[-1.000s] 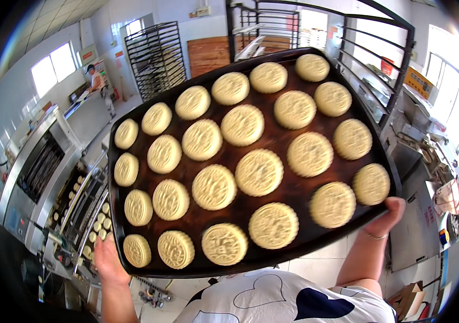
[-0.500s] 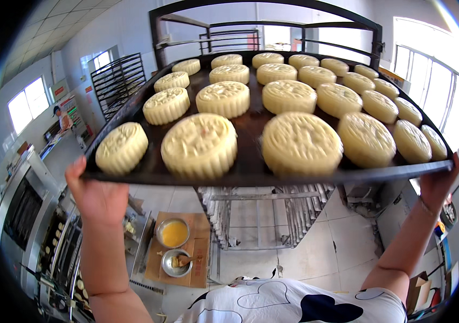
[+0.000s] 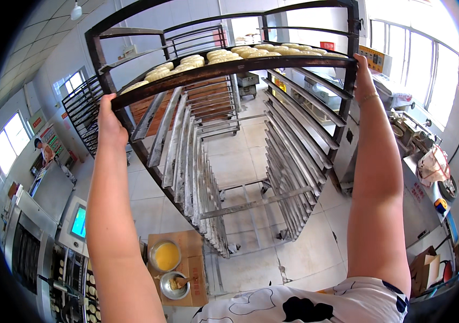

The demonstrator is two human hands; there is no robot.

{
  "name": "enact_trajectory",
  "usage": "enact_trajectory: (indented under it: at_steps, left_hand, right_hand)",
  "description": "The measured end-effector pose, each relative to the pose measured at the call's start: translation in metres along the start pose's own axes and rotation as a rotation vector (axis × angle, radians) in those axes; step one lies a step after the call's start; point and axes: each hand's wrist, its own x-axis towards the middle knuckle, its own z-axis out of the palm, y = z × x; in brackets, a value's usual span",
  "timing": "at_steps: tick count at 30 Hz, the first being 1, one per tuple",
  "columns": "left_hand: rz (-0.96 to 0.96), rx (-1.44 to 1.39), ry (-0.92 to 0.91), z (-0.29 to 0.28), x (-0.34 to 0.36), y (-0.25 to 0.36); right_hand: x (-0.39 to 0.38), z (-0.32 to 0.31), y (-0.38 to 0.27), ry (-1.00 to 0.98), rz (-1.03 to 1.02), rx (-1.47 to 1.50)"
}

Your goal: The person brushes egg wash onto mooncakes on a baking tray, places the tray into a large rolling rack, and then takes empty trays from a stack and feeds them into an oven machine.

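Observation:
A dark baking tray (image 3: 229, 69) bearing several rows of pale, patterned mooncakes (image 3: 221, 55) sits high up in a tall metal rack (image 3: 181, 156), its front edge level with the front posts. At the tray's left end, beside the left post, is my left hand (image 3: 112, 123), closed at the corner with its fingers partly hidden. My right hand (image 3: 364, 83) is closed at the tray's right end, against the right post, its fingertips also partly hidden. Below the tray, the rack's slanting side rails show no other trays.
Low at the left, a bowl of yellow liquid (image 3: 165, 255) and a bowl with a wooden-handled brush (image 3: 174, 285) stand on cardboard (image 3: 193, 269). An oven (image 3: 25, 250) and a lit screen (image 3: 79, 222) are further left. Another person (image 3: 46, 153) stands at a far counter. Machinery (image 3: 402, 121) lines the right.
The tray has moved forward, away from me, into the top of the rack. Both arms have stretched out with it, and the view has shifted so more of the rack shows.

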Motion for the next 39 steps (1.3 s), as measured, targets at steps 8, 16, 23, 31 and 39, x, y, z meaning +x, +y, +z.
enact_trajectory:
  at_steps: [8,16,23,31,39]
  left_hand:
    - [-0.049,0.001,0.009,-0.005,0.028,-0.022]
    - [-0.055,0.182,0.02,-0.021,0.033,-0.004]
    - [0.008,0.566,0.13,-0.064,-0.079,-0.031]
    - [-0.36,1.012,0.072,-0.258,-0.434,-0.078]
    - [-0.859,1.211,0.34,-0.395,-0.816,0.063]
  right_hand:
    - [0.063,-0.003,0.044,0.175,-0.307,-0.053]
    - [0.069,0.004,0.05,0.214,-0.282,-0.094]
    - [0.008,-0.014,0.044,0.423,-0.807,-0.683]
    - [-0.326,0.007,0.245,-0.216,-0.523,-0.488]
    - [-0.773,0.01,0.206,-1.78,-0.26,-0.015]
